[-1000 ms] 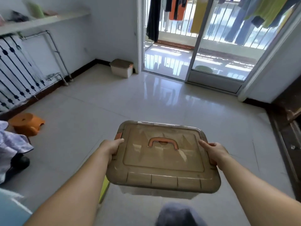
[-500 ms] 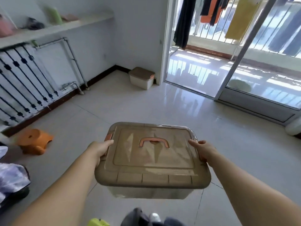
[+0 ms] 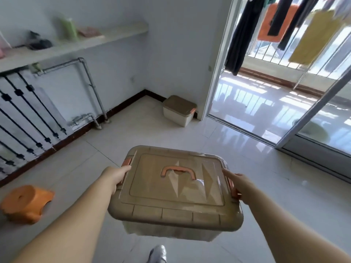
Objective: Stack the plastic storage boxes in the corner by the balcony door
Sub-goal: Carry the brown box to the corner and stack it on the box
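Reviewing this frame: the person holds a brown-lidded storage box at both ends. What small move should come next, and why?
Probably keep carrying the brown-lidded translucent plastic box forward toward the smaller brown-lidded white box on the floor in the corner beside the balcony door frame. The left hand and right hand grip its ends, it is off the floor, and open tiled floor lies between.
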`<state>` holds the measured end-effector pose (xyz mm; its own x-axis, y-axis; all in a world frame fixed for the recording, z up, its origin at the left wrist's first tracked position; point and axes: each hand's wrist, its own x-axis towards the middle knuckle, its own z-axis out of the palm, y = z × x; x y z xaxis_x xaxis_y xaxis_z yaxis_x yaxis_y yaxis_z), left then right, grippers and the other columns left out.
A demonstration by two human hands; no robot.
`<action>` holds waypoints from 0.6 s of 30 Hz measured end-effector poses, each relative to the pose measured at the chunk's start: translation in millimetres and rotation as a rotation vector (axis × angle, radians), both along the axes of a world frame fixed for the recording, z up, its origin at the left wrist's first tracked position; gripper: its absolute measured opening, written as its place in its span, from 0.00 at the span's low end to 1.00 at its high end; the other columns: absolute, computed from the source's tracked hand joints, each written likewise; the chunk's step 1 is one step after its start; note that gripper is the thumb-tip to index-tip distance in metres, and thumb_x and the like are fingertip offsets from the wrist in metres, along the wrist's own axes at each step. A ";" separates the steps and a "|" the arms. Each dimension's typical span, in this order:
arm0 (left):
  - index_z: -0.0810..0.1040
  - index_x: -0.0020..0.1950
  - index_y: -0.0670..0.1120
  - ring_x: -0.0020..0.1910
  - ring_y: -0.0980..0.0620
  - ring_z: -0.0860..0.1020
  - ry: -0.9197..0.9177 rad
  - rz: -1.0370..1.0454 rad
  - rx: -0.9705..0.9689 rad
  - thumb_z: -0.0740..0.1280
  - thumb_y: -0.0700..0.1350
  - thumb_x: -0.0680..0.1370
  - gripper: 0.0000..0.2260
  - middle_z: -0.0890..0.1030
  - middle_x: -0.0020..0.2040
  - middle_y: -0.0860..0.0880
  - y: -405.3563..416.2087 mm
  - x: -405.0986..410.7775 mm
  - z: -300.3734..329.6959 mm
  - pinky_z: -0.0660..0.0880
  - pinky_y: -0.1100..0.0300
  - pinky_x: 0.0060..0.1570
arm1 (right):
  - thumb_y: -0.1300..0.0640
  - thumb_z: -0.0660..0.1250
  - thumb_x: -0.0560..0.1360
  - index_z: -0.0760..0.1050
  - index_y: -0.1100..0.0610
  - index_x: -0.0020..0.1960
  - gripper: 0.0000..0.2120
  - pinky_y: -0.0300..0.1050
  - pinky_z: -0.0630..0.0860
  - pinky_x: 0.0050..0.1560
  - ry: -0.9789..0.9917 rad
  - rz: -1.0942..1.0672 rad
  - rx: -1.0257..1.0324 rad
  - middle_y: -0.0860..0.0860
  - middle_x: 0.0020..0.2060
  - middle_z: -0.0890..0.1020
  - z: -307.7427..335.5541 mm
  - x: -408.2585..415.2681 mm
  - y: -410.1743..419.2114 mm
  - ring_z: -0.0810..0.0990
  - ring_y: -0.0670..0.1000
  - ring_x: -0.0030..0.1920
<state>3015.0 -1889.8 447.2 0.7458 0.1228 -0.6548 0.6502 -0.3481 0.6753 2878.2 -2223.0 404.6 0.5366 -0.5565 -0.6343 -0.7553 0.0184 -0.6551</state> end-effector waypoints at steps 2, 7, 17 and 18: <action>0.73 0.64 0.35 0.48 0.38 0.80 -0.021 -0.017 0.019 0.68 0.49 0.74 0.23 0.80 0.53 0.35 -11.7 59.4 2.3 0.77 0.51 0.44 | 0.38 0.68 0.69 0.77 0.58 0.59 0.28 0.48 0.75 0.41 -0.023 -0.041 0.003 0.56 0.43 0.79 -2.4 54.0 -10.3 0.77 0.55 0.40; 0.72 0.64 0.36 0.53 0.36 0.79 0.009 -0.031 0.045 0.69 0.49 0.74 0.25 0.80 0.56 0.35 -36.9 154.2 -3.7 0.77 0.44 0.54 | 0.36 0.68 0.68 0.76 0.58 0.61 0.31 0.51 0.77 0.46 0.007 -0.085 0.040 0.56 0.43 0.78 -11.2 145.2 -30.7 0.77 0.56 0.42; 0.69 0.67 0.38 0.56 0.35 0.78 0.042 -0.045 0.096 0.69 0.51 0.73 0.27 0.78 0.59 0.35 -129.3 373.9 -29.7 0.74 0.40 0.59 | 0.35 0.67 0.68 0.73 0.58 0.62 0.34 0.44 0.73 0.30 0.009 -0.105 0.079 0.55 0.41 0.78 -31.5 368.7 -119.9 0.76 0.53 0.36; 0.70 0.67 0.38 0.55 0.35 0.78 0.036 -0.044 0.089 0.69 0.51 0.74 0.26 0.78 0.58 0.35 -143.4 407.3 -29.8 0.74 0.41 0.59 | 0.34 0.66 0.68 0.73 0.58 0.62 0.34 0.44 0.72 0.29 0.012 -0.111 0.091 0.54 0.39 0.77 -30.1 402.7 -135.6 0.75 0.53 0.34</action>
